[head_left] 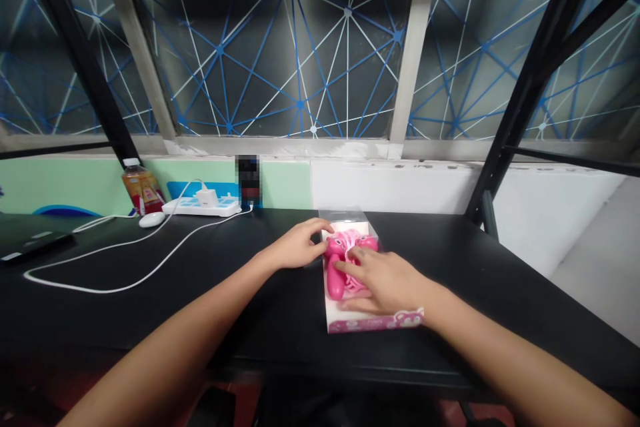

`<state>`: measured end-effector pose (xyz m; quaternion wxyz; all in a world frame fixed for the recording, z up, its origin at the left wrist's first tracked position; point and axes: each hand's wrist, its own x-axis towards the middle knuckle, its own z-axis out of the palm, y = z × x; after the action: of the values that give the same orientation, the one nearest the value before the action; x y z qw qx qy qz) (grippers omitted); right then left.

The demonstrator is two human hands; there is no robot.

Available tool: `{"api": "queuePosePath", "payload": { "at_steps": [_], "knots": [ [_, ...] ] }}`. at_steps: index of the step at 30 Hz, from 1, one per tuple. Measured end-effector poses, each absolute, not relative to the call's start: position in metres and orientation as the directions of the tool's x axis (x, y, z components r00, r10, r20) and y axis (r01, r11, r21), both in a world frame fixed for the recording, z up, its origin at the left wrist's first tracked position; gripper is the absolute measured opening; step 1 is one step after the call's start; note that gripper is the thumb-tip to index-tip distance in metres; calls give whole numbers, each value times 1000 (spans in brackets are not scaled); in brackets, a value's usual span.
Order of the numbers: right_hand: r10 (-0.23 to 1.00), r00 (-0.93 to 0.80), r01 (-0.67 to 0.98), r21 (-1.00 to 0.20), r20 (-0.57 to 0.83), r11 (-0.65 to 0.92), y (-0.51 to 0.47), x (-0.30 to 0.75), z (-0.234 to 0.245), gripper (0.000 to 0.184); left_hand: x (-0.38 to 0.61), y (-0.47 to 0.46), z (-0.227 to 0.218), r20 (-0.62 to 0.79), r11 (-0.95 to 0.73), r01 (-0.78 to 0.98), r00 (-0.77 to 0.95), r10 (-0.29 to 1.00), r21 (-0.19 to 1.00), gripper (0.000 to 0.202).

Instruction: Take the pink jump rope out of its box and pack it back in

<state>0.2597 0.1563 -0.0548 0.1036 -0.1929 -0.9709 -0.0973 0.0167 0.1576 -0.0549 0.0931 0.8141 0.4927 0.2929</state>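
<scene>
A pink jump rope [336, 277] with animal-head handles lies in an open white-and-pink box [367, 324] on the black desk. Its pink cord is coiled between the handles. My left hand [299, 243] is at the box's left side, thumb and fingers apart, the tips touching the left handle's head. From the right, my right hand [387, 280] reaches over the box with its fingers on the cord and the right handle. That hand hides most of the right handle. A clear plastic cover [345, 215] shows at the box's far end.
Back left on the desk [280, 320] are a white power strip [183, 205] with a plugged-in charger [207, 197], a bottle [142, 188] and a white mouse [151, 219]. A white cable [105, 291] loops forward. A dark flat device [37, 248] lies far left. Black frame posts [520, 87] rise at both sides.
</scene>
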Motion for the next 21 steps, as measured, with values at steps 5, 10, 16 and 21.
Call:
{"api": "queuePosePath", "payload": {
  "at_steps": [5, 10, 16, 21],
  "knots": [
    [394, -877, 455, 211, 274, 865, 148, 245, -58, 65, 21, 160, -55, 423, -526, 729, 348, 836, 439, 29],
    [426, -848, 501, 215, 316, 838, 156, 246, -61, 55, 23, 158, -53, 424, -528, 724, 349, 836, 444, 23],
    [412, -796, 562, 289, 444, 775, 156, 245, -64, 55, 23, 151, -48, 422, -542, 727, 371, 827, 422, 29],
    [426, -770, 580, 244, 474, 777, 160, 240, -67, 62, 24, 148, -48, 453, -546, 758, 371, 811, 357, 30]
  ]
}}
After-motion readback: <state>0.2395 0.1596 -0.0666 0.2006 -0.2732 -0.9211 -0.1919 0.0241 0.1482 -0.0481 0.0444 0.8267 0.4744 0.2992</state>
